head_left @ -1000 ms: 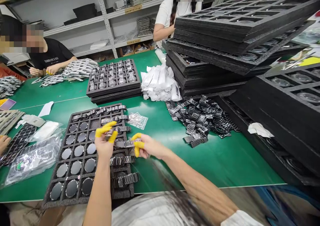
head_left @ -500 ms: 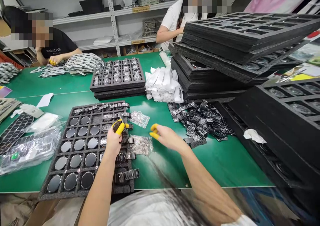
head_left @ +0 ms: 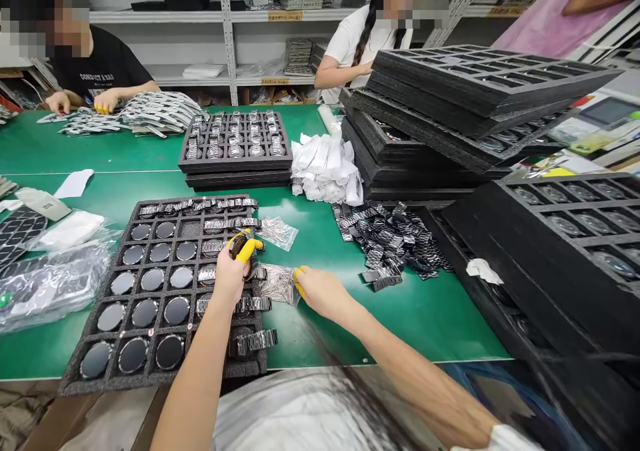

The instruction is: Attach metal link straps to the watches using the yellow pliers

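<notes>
My left hand point(head_left: 234, 268), yellow covers on its fingertips, is closed around a dark watch case point(head_left: 240, 243) above the right part of a black foam tray point(head_left: 173, 248). Round watch cases point(head_left: 153, 279) fill many of the tray's left cells. Along its right side lie watches with dark metal bands point(head_left: 255, 340). My right hand point(head_left: 317, 291), also with yellow fingertip covers, pinches the right edge of a clear plastic bag of thin metal pins point(head_left: 277, 283). A second small bag of pins point(head_left: 277, 232) lies just beyond it.
Loose dark metal watch bands point(head_left: 393, 241) are heaped on the right. Behind them stand stacked foam trays point(head_left: 440, 98); another stack point(head_left: 545, 264) leans at far right. White wrappings point(head_left: 327, 168) and a tray of watches point(head_left: 235, 161) sit further back. Co-workers point(head_left: 115, 71) sit across the table.
My right hand has moved left and down onto the edge of the pin bag, its fingers closing. My left hand still holds the watch case. The camera view has shifted slightly.
</notes>
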Demonstrator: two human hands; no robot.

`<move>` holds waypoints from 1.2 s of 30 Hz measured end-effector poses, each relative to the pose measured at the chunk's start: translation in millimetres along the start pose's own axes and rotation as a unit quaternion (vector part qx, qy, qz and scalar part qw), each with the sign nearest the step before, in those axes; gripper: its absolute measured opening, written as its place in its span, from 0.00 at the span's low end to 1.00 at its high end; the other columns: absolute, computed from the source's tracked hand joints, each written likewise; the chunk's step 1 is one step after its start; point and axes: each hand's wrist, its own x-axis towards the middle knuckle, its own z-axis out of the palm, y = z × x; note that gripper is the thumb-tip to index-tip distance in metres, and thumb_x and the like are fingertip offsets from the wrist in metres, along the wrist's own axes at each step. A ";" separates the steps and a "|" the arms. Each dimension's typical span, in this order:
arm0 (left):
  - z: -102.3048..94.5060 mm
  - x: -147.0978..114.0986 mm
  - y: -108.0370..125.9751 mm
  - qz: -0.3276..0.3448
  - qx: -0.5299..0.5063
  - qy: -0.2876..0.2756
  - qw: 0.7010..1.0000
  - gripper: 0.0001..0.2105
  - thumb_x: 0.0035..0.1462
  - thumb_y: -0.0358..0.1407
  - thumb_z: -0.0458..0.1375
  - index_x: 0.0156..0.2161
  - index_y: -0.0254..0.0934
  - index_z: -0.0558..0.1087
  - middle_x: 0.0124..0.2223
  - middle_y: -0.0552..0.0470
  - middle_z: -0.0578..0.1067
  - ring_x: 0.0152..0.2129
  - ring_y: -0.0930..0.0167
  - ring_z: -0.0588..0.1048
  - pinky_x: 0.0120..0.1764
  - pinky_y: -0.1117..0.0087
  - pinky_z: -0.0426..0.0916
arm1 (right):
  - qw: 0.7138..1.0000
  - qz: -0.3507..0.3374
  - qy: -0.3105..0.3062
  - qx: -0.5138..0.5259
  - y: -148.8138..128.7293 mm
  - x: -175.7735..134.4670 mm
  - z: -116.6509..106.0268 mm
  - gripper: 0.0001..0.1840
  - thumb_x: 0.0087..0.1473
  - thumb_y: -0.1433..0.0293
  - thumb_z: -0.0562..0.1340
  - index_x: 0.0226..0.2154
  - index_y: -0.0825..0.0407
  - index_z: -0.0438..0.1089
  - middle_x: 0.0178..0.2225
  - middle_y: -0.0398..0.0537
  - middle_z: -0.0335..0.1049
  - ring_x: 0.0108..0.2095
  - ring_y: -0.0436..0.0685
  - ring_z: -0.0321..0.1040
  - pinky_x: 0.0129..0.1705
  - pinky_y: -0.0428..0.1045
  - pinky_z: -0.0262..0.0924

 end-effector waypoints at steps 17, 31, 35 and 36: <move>-9.8 -7.0 -20.9 0.258 0.459 -0.117 0.842 0.27 0.54 0.27 0.61 0.60 0.45 0.76 0.52 0.46 0.79 0.45 0.61 0.80 0.52 0.61 0.75 | 0.688 -0.180 -0.013 0.703 11.9 39.7 -5.5 0.24 0.61 0.46 0.66 0.34 0.48 0.62 0.23 0.40 0.73 0.19 0.49 0.66 0.18 0.43 0.59; -13.8 -5.6 -20.7 0.270 0.499 -0.150 0.809 0.32 0.54 0.25 0.59 0.65 0.45 0.72 0.56 0.46 0.78 0.48 0.60 0.80 0.53 0.61 0.75 | 0.547 -0.185 -0.047 0.815 9.6 48.1 2.5 0.19 0.57 0.57 0.72 0.29 0.51 0.65 0.19 0.38 0.70 0.16 0.49 0.64 0.15 0.42 0.55; -11.8 -6.4 -20.5 0.264 0.473 -0.163 0.825 0.30 0.56 0.26 0.60 0.64 0.43 0.73 0.56 0.44 0.78 0.49 0.59 0.80 0.54 0.58 0.75 | 0.535 -0.183 -0.043 0.824 8.2 50.5 7.6 0.21 0.57 0.55 0.72 0.30 0.50 0.64 0.19 0.37 0.69 0.15 0.48 0.63 0.14 0.42 0.53; -10.9 -6.7 -20.7 0.259 0.456 -0.173 0.834 0.29 0.56 0.27 0.60 0.64 0.42 0.74 0.55 0.43 0.79 0.49 0.59 0.80 0.55 0.58 0.75 | 0.535 -0.178 -0.034 0.825 6.4 51.7 9.9 0.23 0.57 0.53 0.72 0.30 0.50 0.64 0.19 0.37 0.69 0.14 0.48 0.62 0.13 0.41 0.51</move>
